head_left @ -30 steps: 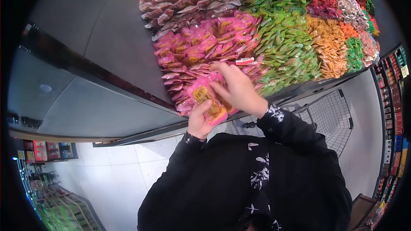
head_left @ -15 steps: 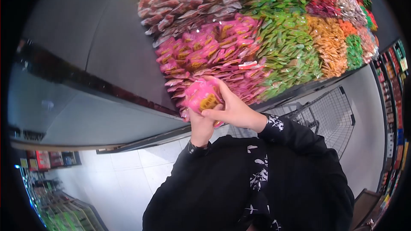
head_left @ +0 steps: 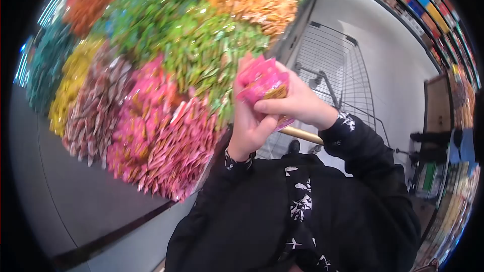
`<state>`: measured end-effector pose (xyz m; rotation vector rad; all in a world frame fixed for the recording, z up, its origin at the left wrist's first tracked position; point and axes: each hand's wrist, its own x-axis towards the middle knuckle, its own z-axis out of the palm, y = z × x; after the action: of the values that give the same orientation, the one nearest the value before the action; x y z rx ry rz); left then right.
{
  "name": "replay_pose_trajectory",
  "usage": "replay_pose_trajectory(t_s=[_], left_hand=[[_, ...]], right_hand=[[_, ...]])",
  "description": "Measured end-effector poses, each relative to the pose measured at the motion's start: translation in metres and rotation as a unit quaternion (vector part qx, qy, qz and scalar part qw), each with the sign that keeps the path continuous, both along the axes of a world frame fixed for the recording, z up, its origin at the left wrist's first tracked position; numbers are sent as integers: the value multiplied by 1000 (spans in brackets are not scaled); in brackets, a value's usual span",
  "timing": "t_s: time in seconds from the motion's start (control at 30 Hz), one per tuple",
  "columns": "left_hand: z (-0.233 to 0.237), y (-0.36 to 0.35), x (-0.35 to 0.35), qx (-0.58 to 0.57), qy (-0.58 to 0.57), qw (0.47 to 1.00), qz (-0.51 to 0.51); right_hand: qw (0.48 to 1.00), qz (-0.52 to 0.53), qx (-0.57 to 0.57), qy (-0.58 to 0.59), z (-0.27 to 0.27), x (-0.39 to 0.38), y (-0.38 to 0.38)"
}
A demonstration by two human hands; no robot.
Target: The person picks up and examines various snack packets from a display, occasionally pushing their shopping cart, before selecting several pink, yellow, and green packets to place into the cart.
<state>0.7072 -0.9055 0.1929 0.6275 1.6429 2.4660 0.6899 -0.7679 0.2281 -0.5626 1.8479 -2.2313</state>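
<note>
Several pink snack packets [head_left: 262, 79] with a yellow-and-dark label are bunched between my two hands, in front of my chest. My left hand [head_left: 247, 123] cups them from the left and below, its fingers wrapped behind them. Over their right side, my right hand [head_left: 297, 102] closes with the thumb pressed on the lower front. The exact number of packets is hidden by the fingers. To the left lies a heap of similar pink packets [head_left: 171, 143], apart from my hands. Green packets [head_left: 212, 50] are piled just beyond my left hand.
A wire shopping cart [head_left: 335, 65] stands right of the display, with a yellowish handle bar [head_left: 302, 134] near my right wrist. Heaps of brown packets [head_left: 98, 100], yellow packets [head_left: 75, 83] and orange packets [head_left: 257, 2] fill the display. Stocked shelves [head_left: 403, 0] line the right. A person's legs [head_left: 438, 143] show at far right.
My view has turned to the right, bringing the cart closer to centre. Both hands have moved away from the pink heap toward the cart, still holding the pink packets.
</note>
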Motion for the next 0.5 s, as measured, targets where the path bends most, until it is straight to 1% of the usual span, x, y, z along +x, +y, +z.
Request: replay_pose_trajectory(t_s=[0.03, 0.1, 0.13, 0.17, 0.23, 0.27, 0.3, 0.37, 0.4, 0.43, 0.5], left_hand=[[1, 17, -8, 34, -2, 998, -52], [1, 50, -22, 33, 34, 992, -117], [-2, 62, -31, 2, 52, 990, -134], [-4, 77, -42, 1, 50, 989, -140], [-9, 107, -60, -15, 106, 978, -178], [-3, 122, -61, -2, 79, 981, -177], [-2, 136, -67, -8, 77, 982, -175], [-2, 159, -81, -1, 9, 988, -157], [1, 170, -82, -29, 15, 995, -97], [-4, 179, -87, -38, 12, 995, -93], [-26, 196, -100, -94, 39, 995, 21]], right_hand=[[1000, -13, 11, -12, 3, 2, 20], [998, -47, -26, -33, 3, 6, 56], [997, -64, -33, -42, 0, 7, 74], [996, -70, -35, -43, -1, 8, 91], [989, -101, -65, -81, -3, 8, 124], [990, -111, -60, -68, -3, 7, 141], [990, -108, -65, -70, -7, 4, 158], [986, -132, -57, -85, -20, -3, 194], [983, -130, -89, -96, -28, -7, 208], [982, -126, -97, -99, -35, -9, 220], [977, -145, -106, -113, -45, -14, 242]])
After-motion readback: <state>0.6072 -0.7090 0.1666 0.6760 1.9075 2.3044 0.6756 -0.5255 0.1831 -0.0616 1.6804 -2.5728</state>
